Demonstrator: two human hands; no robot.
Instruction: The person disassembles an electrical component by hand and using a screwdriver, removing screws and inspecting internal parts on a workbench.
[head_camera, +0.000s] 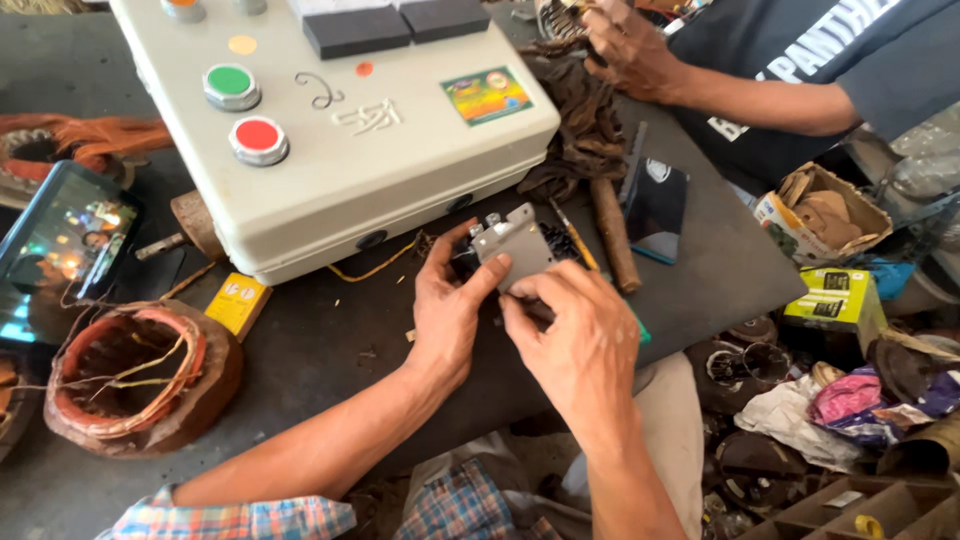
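From the head view, both hands met over a small black electrical component with a grey metal plate (515, 250) on its top, held just above the dark worktop (720, 250) near its front edge. The left hand (447, 310) gripped the component from its left side, thumb laid across the plate's lower corner and the fingers (448, 243) curled round the far side. The right hand (575, 335) came in from below, its fingers (530, 290) pressed together and pinching at the component's lower edge, just under the plate.

Close behind stood a cream control box (340, 130) with a green and a red push button, its front wall almost touching the component. A yellow wire (380, 268) ran out from under the box toward the left hand. To the right lay a rusty rod (612, 235) and a dark phone (655, 210), both near. A copper-wound stator (140, 375) sat well apart on the left. Another person's hand (630, 50) worked at the far edge. Open worktop lay between the stator and the left forearm.
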